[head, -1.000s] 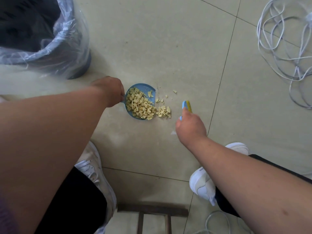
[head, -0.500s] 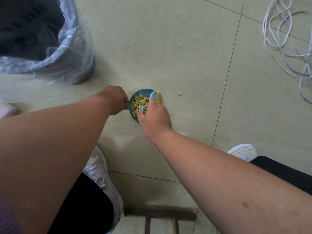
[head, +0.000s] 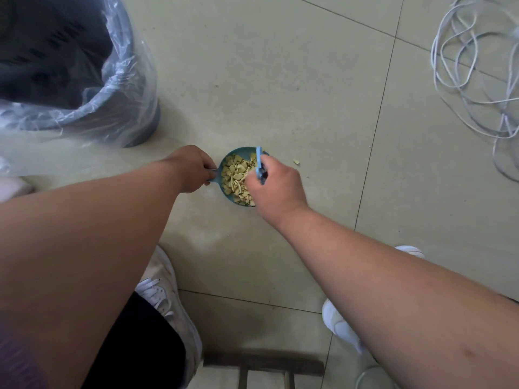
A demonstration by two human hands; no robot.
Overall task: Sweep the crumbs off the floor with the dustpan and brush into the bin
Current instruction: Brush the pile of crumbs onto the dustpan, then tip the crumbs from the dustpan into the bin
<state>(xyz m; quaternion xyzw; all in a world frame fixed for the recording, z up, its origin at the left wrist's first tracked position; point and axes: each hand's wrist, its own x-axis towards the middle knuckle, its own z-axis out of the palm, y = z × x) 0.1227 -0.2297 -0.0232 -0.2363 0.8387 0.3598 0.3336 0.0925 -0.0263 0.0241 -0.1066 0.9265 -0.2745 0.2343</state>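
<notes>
A small blue dustpan (head: 228,158) rests on the tiled floor, heaped with pale yellow crumbs (head: 237,175). My left hand (head: 193,168) grips its handle from the left. My right hand (head: 273,183) holds a small blue brush (head: 259,164) over the pan's right side, covering part of the pan. One loose crumb (head: 296,162) lies on the floor just right of the pan. The dark bin (head: 70,66), lined with a clear plastic bag, stands at the upper left.
A tangle of white cable (head: 477,66) lies on the floor at the upper right. My two white shoes (head: 165,293) (head: 339,324) flank a wooden stool frame (head: 264,363) at the bottom edge. Pale floor tiles (head: 280,66) stretch between bin and cable.
My right hand swept the brush leftward from the floor onto the dustpan, pushing the crumb pile in. One crumb stays on the floor. My left hand kept hold of the handle.
</notes>
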